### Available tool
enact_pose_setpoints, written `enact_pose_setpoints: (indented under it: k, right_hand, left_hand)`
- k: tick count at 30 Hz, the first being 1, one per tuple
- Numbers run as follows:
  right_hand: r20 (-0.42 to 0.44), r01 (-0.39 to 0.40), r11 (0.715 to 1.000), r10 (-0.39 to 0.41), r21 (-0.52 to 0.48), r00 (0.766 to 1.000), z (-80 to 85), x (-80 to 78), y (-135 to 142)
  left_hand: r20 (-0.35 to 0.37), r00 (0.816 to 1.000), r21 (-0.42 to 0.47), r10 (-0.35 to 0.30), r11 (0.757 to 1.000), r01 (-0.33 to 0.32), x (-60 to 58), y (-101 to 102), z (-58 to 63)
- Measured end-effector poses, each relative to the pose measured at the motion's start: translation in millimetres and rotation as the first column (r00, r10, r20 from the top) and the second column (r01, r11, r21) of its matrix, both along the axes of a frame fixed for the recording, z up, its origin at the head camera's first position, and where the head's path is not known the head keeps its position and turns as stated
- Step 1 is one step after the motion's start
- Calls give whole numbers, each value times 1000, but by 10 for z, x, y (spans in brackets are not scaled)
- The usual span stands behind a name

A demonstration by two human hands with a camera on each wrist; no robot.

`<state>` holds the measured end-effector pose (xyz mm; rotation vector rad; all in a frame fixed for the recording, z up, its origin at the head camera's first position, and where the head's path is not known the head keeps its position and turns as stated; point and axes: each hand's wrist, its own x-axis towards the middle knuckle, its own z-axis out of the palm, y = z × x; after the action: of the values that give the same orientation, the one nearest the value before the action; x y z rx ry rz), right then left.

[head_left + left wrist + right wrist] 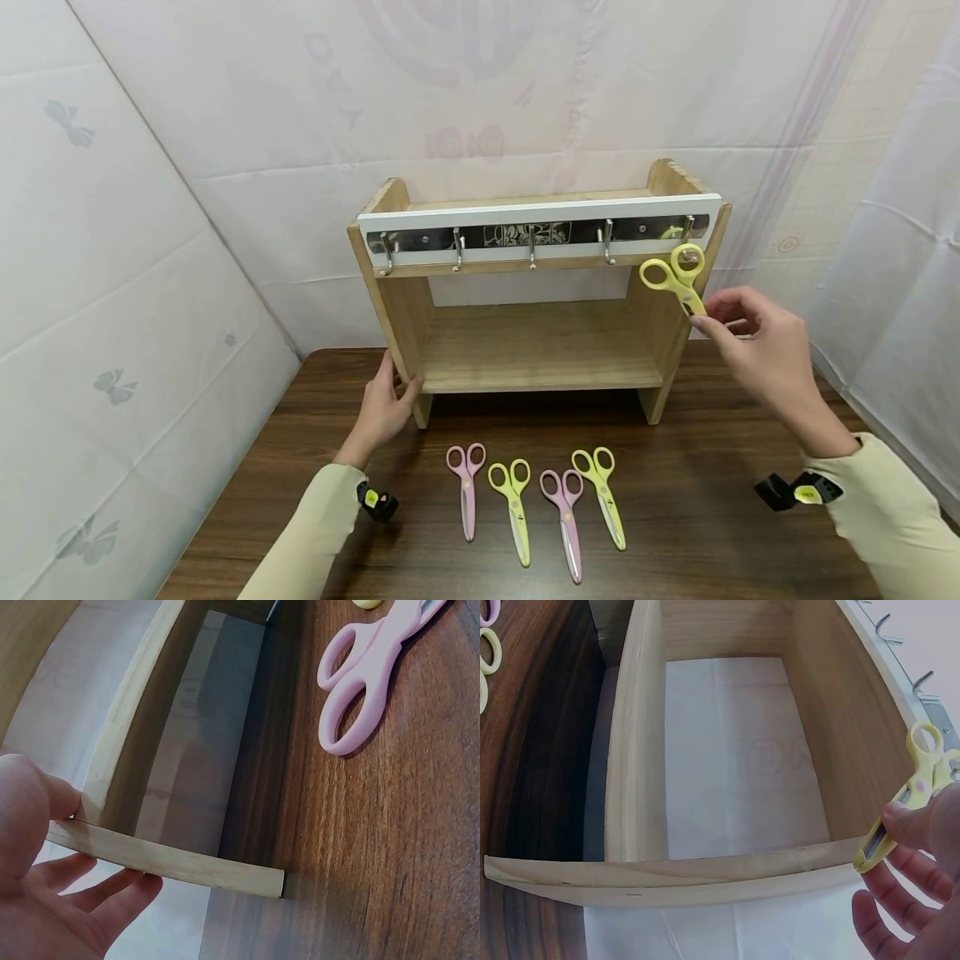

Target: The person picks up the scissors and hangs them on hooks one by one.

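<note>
My right hand (772,358) pinches a pair of yellow scissors (682,286) by the blade end, between thumb and fingers. Their handle loops point up, and one loop overlaps the rightmost metal hook (688,225) in the head view. The right wrist view shows the same scissors (924,778) slanting beside the rail, tip low against my fingers. At the lower left of a wooden shelf (536,342), my left hand (386,404) grips the side panel (176,860), thumb inside and fingers outside. Several hooks line the metal strip (551,235) along the shelf's white front board.
On the brown table (697,500) before the shelf lie pink scissors (467,492), yellow scissors (515,510), another pink pair (567,521) and another yellow pair (602,496), handles toward the shelf. White patterned cloth (262,100) hangs behind and at both sides.
</note>
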<state>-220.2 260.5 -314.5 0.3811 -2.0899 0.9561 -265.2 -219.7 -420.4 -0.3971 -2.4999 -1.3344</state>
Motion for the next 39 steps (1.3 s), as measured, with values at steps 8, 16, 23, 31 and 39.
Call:
enact_pose_setpoints:
  k: [8, 16, 23, 31, 39]
  right_hand:
    - [19, -8, 1000, 8, -25, 1000, -51, -19, 1]
    - [57, -8, 999, 10, -33, 998, -85, -5, -11]
    - [25, -27, 999, 28, -31, 999, -110, -22, -37]
    - [-19, -36, 999, 36, -13, 999, -181, -52, -81]
    - [-32, -38, 999, 37, -10, 999, -254, -74, -116]
  left_hand:
    - [-11, 1000, -8, 0, 1000, 0, -1, -4, -15]
    - [-1, 1000, -3, 5, 1000, -5, 11, 2, -7]
    - [-19, 1000, -7, 7, 1000, -7, -10, -5, -20]
    - [-31, 1000, -9, -2, 1000, 1, -23, -7, -29]
    - [-7, 1000, -2, 1, 1000, -1, -15, -8, -13]
